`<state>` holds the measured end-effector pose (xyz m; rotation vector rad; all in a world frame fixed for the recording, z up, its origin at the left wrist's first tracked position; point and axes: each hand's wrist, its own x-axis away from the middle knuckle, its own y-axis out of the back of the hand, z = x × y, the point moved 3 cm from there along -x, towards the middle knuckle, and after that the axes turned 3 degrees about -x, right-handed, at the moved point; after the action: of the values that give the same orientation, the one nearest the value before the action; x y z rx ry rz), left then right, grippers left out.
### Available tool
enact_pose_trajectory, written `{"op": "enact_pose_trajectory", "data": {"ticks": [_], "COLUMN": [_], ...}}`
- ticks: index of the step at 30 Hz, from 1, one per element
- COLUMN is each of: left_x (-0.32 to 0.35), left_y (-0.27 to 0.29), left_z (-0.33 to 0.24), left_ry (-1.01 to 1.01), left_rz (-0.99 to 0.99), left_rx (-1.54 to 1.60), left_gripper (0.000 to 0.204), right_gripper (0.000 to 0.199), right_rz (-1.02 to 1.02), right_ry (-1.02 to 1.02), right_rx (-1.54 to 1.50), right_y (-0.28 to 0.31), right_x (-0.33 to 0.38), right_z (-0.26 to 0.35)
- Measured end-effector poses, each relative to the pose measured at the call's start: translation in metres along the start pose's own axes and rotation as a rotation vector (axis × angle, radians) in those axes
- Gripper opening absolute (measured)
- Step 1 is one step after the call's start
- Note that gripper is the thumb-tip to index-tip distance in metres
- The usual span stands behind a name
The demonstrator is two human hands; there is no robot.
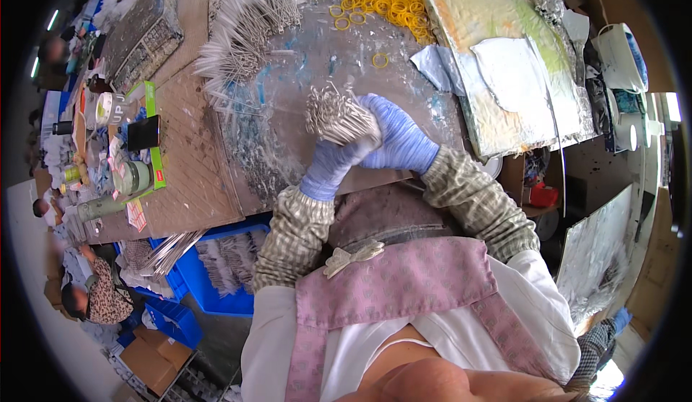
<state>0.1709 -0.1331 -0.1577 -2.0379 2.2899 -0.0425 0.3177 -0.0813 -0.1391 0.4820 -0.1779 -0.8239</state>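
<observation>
Bundle: a thick sheaf of thin silvery wire-stemmed pieces (337,116), stiff and bristly, the tips fanned up and away from the person – it sits just above the worktable's middle, clamped between both hands.
Left hand (330,165): in a pale blue-violet rubbery glove, fingers curled shut around the lower end of the bundle from below.
Right hand (398,137): same smooth glove, wrapped over the bundle's right side, fingers closed on it and pressed against the left hand.
Sleeves: checked grey-beige fabric cuffs (470,194), gathered at the wrists, over a white top and a pink patterned apron (404,281).
Worktable (303,63): flat sheet surface, smeared and crusted with bluish-white residue, glossy in patches.
Yellow rings (378,0): a loose heap of small round bands at the far edge; one ring (380,59) lies alone, near the bundle.
Loose pieces (241,38): many more white-tipped wire stems spread in a fan at the far left of the table.
Coated board (504,63): a slab to the right – wrinkled, shiny, tinted yellow-green, with a white sheet on it.
Blue crates (216,272): hard plastic, below the table's left edge, holding more of the stems.
</observation>
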Motion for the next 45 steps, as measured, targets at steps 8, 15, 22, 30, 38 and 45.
{"op": "enact_pose_trajectory", "data": {"ticks": [8,15,22,30,38,45], "left_x": [-0.009,-0.001,-0.001,-0.015,0.005,-0.004], "left_y": [0.002,0.006,0.001,-0.023,-0.007,0.005], "left_z": [-0.055,0.007,-0.050,-0.036,0.019,-0.048], "left_ry": [-0.214,-0.198,0.015,-0.336,0.153,-0.063], "left_rz": [-0.057,-0.069,0.070,-0.135,-0.036,0.051], "left_rx": [0.139,-0.374,0.379,-0.147,0.380,0.010], "left_gripper": [0.062,0.077,0.069,0.069,0.096,0.086], "right_gripper": [0.105,0.109,0.092,0.111,0.093,0.102], "right_rz": [-0.085,-0.224,0.313,-0.137,-0.231,0.071], "right_ry": [0.129,0.203,0.058,0.107,0.012,0.055], "right_rx": [0.266,0.618,-0.142,0.254,-0.179,0.112], "right_y": [0.017,-0.017,0.011,0.002,-0.023,0.002], "right_x": [0.019,0.015,0.001,0.018,0.010,0.007], "right_z": [0.023,-0.015,0.003,-0.010,-0.018,0.002]}}
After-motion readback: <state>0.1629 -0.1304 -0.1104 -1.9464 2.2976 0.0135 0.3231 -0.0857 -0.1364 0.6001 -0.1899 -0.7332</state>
